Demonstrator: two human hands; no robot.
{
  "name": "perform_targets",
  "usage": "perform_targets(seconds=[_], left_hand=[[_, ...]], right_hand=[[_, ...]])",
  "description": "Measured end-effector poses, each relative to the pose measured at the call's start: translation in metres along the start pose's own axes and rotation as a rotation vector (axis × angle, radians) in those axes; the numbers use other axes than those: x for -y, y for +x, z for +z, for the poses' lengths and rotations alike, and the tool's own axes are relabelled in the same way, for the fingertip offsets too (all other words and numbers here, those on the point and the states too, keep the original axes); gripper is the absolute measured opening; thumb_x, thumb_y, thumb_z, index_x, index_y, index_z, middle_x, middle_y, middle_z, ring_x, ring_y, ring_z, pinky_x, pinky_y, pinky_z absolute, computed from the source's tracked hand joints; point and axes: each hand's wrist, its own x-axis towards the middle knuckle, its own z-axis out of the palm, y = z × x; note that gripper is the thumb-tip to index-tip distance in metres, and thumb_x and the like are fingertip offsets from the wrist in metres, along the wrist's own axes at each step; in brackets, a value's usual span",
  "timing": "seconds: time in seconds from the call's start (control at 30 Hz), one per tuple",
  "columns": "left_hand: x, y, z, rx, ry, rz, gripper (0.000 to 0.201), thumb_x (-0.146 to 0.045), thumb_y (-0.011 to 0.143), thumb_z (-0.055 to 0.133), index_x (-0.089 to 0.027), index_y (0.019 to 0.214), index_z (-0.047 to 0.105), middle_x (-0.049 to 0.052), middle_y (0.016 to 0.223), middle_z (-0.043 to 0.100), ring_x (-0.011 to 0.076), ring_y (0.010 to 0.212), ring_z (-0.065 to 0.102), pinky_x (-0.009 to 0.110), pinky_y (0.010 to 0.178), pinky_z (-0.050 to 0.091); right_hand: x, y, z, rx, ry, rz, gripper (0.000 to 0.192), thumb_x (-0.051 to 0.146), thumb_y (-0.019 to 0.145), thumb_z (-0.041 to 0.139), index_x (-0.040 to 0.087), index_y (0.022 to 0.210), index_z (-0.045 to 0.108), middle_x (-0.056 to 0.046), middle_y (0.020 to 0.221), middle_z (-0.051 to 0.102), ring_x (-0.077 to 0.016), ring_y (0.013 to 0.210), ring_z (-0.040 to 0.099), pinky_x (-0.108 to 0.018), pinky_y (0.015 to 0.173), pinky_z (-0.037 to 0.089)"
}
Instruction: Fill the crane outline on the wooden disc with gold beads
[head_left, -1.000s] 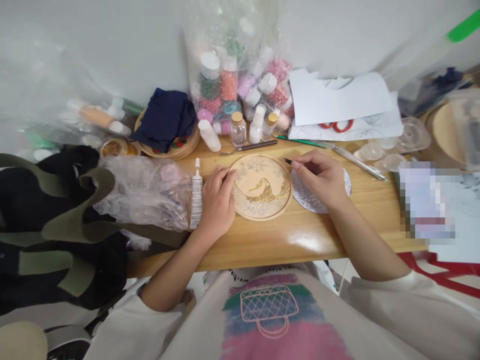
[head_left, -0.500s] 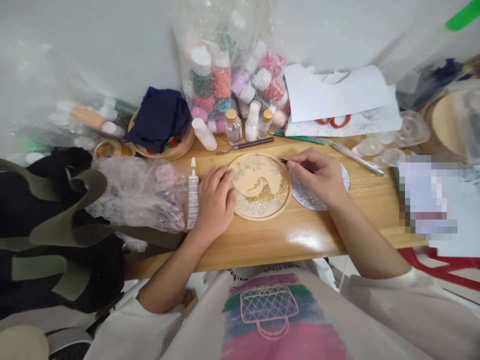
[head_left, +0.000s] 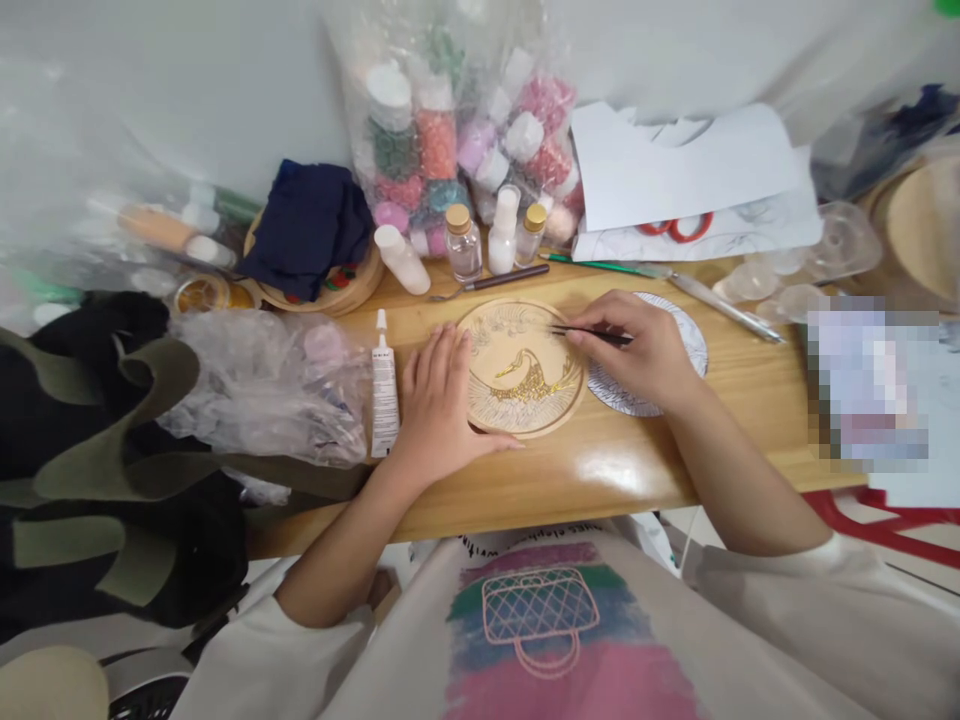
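We record one change against the pictures from a moment ago: the right hand (head_left: 637,345) has come in from the plate's right edge, and the dark slender tool (head_left: 592,333) it carries now reaches over the wooden plate (head_left: 523,366) instead of pointing past its rim. We judge from this that work on the plate's face is resuming near its upper right. The left hand (head_left: 439,405) has also resettled, lying lower along the plate's left rim than it did.

The wooden table (head_left: 600,470) carries the work, with the plate near its middle, directly in front of us. The plate is round and pale, with fine line drawing around the border and a crane figure partly filled in gold at the centre.

The left hand lies flat, fingers loosely spread, thumb along the plate's lower edge, holding nothing. The right hand's fingers are pinched narrowly on the tool. Under that hand, just right of the plate, lies a round printed paper disc (head_left: 675,350). A white glue tube (head_left: 384,385) lies just left of the left hand.
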Motion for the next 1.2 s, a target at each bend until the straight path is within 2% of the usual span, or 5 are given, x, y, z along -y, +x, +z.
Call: perform_targets(seconds=[0.4, 0.67, 0.8, 1.03, 1.2], left_hand=[[0.006, 0.001, 0.004, -0.040, -0.078, 0.014, 0.133, -0.058, 0.050, 0.091, -0.022, 0.152, 0.014, 0.025, 0.156, 0.031, 0.0445, 0.146, 0.028, 0.064, 0.116, 0.028], [0.006, 0.004, 0.009, -0.080, -0.094, -0.022, 0.128, -0.057, 0.048, 0.092, -0.019, 0.149, 0.023, 0.026, 0.154, 0.034, 0.0449, 0.145, 0.030, 0.064, 0.115, 0.029], [0.006, 0.004, 0.011, -0.105, -0.091, -0.029, 0.124, -0.055, 0.049, 0.092, -0.019, 0.147, 0.026, 0.025, 0.153, 0.036, 0.0441, 0.144, 0.032, 0.063, 0.115, 0.029], [0.005, 0.005, 0.011, -0.137, -0.078, -0.035, 0.118, -0.054, 0.050, 0.092, -0.017, 0.144, 0.031, 0.025, 0.151, 0.039, 0.0443, 0.143, 0.035, 0.063, 0.115, 0.031], [0.003, 0.005, 0.011, -0.148, -0.069, -0.048, 0.112, -0.055, 0.051, 0.090, -0.020, 0.142, 0.035, 0.022, 0.150, 0.040, 0.0442, 0.141, 0.036, 0.063, 0.115, 0.031]], right_hand=[[-0.001, 0.002, 0.001, -0.127, 0.051, 0.164, 0.014, 0.035, 0.076, 0.067, 0.022, 0.077, 0.071, -0.002, 0.075, 0.067, -0.0152, 0.066, 0.056, -0.031, 0.062, 0.047], [-0.003, 0.002, -0.029, -0.261, 0.578, 0.445, 0.028, 0.046, 0.065, 0.079, 0.021, 0.071, 0.067, 0.004, 0.050, 0.055, -0.0097, 0.043, 0.046, -0.025, 0.041, 0.037], [-0.009, -0.006, -0.047, -0.370, 0.406, 0.482, 0.027, 0.041, 0.063, 0.079, 0.020, 0.076, 0.070, 0.003, 0.054, 0.059, -0.0110, 0.046, 0.051, -0.027, 0.044, 0.043], [-0.024, -0.039, -0.073, -0.467, -0.238, 0.512, 0.017, 0.039, 0.069, 0.069, 0.023, 0.076, 0.072, -0.003, 0.063, 0.067, -0.0208, 0.059, 0.062, -0.039, 0.060, 0.051], [-0.037, -0.054, -0.074, -0.443, -0.336, 0.527, 0.019, 0.038, 0.071, 0.066, 0.022, 0.079, 0.073, -0.005, 0.069, 0.070, -0.0243, 0.065, 0.063, -0.045, 0.071, 0.052]])
